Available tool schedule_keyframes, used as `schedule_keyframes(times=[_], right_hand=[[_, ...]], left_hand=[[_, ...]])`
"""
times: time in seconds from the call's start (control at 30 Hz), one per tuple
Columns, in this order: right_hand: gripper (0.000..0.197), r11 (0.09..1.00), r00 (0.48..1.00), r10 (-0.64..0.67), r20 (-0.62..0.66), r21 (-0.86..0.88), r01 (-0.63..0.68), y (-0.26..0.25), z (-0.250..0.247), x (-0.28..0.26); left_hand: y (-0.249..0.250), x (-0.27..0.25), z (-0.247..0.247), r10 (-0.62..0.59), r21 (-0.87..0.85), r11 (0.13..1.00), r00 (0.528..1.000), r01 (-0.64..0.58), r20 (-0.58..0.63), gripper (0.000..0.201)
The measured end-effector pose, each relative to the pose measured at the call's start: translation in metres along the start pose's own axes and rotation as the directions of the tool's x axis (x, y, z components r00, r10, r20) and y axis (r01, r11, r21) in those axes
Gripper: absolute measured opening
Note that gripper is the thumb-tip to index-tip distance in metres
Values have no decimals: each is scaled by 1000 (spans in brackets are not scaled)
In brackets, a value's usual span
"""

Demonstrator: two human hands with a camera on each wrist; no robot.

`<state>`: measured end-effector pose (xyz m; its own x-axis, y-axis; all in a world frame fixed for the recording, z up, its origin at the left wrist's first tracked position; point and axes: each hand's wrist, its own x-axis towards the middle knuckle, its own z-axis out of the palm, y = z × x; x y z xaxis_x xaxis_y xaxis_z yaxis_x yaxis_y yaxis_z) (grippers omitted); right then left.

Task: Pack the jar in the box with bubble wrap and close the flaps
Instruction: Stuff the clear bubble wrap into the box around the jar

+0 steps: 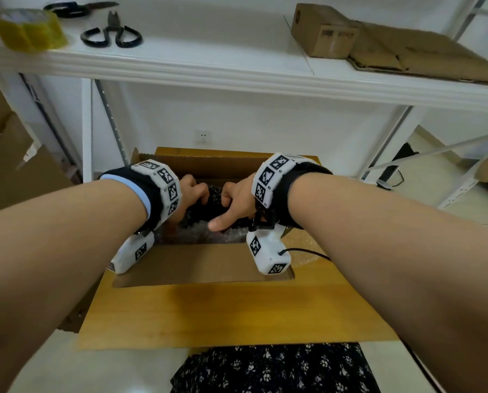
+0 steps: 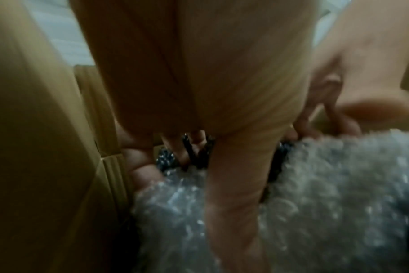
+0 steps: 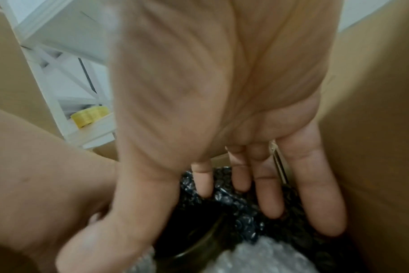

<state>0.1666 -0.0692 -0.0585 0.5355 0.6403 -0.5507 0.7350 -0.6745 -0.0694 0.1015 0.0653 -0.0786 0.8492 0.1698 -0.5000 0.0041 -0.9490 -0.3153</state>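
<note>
The open cardboard box (image 1: 180, 268) stands on the floor under a white shelf (image 1: 208, 69), near flap folded toward the person. Inside, black bubble wrap (image 1: 214, 194) lies against clear bubble wrap (image 2: 327, 194). The left hand (image 1: 190, 191) grips the black wrap with curled fingers; the right hand (image 1: 237, 199) presses straight fingers (image 3: 268, 194) into it. A dark curved rim beneath, perhaps the jar (image 3: 199, 245), is blurred and mostly hidden.

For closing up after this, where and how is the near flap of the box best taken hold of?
Likely by its free front edge, coming from the person's side: the near flap lies folded outward and flat on the wooden board, hinged at the box opening. Both the left hand and the right hand are inside, on the black bubble wrap.
</note>
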Motion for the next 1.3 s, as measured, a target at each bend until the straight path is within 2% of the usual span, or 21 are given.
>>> schedule_keyframes(times=[0.1, 0.17, 0.27, 0.37, 0.43, 0.5, 0.6, 0.7, 0.8, 0.87, 0.93, 0.97, 1.03, 1.1, 1.2, 1.27, 1.3], right_hand=[[86, 981, 999, -1, -51, -194, -9, -7, 4, -3], [79, 947, 995, -39, -95, -322, 7, -7, 7, -2], [74, 935, 992, -49, -114, -355, 5, -8, 10, -4], [89, 910, 986, -27, -164, -412, -43, -7, 16, -5], [87, 950, 987, -4, -163, -308, -47, -5, 22, -1], [76, 986, 993, 5, -120, -163, -24, -3, 19, -8], [52, 995, 997, 17, -81, 98, -9, 3, 1, -27], [27, 949, 981, 59, -183, 314, 2, 21, -18, -43], [19, 838, 938, 185, -294, 545, 6, 41, -30, -56], [18, 751, 908, 277, -313, 661, -1, 54, -32, -65], [16, 641, 876, 359, -323, 767, 20, 68, -29, -71], [17, 579, 854, 410, -319, 815, 26, 74, -27, -74], [25, 466, 817, 502, -285, 884, 22, 89, -18, -75], [24, 398, 798, 556, -233, 917, -10, 108, -2, -72], [4, 389, 816, 554, -166, 918, -77, 137, 37, -68], [18, 405, 844, 531, -78, 898, -172, 146, 64, -63], [20, 451, 854, 518, -34, 860, -239, 147, 75, -58]], left_hand=[[1, 1, -2, -19, 39, 999, 999, 17, 42, 94], [-3, 0, -9, -1, -5, 1000, 997, 1, 81, 98], [-5, -1, -16, 11, -90, 996, 992, 0, 127, 98], [3, -6, -9, -38, -84, 995, 994, 47, 101, 91], [8, -10, -6, -57, -40, 997, 995, 61, 84, 85], [11, -17, -7, -52, -20, 998, 995, 54, 84, 88], [9, -24, -16, -29, -172, 984, 987, 56, 156, 93], [5, -35, -26, -37, -317, 943, 977, 104, 209, 81], [7, -48, -44, -54, -394, 914, 991, 97, 120, 56], [12, -55, -57, -84, -445, 890, 994, 105, 66, 37], [19, -61, -72, -121, -563, 821, 993, 98, -4, 18], [22, -61, -80, -121, -607, 792, 991, 67, -49, 16], [31, -60, -96, -76, -702, 712, 990, -31, -121, 22], [44, -63, -110, -23, -799, 584, 981, -145, -194, 30], [65, -64, -117, 12, -844, 450, 947, -291, -320, 32], [73, -60, -113, 59, -849, 408, 938, -336, -342, 30], [75, -58, -111, 73, -848, 402, 936, -345, -346, 30]])
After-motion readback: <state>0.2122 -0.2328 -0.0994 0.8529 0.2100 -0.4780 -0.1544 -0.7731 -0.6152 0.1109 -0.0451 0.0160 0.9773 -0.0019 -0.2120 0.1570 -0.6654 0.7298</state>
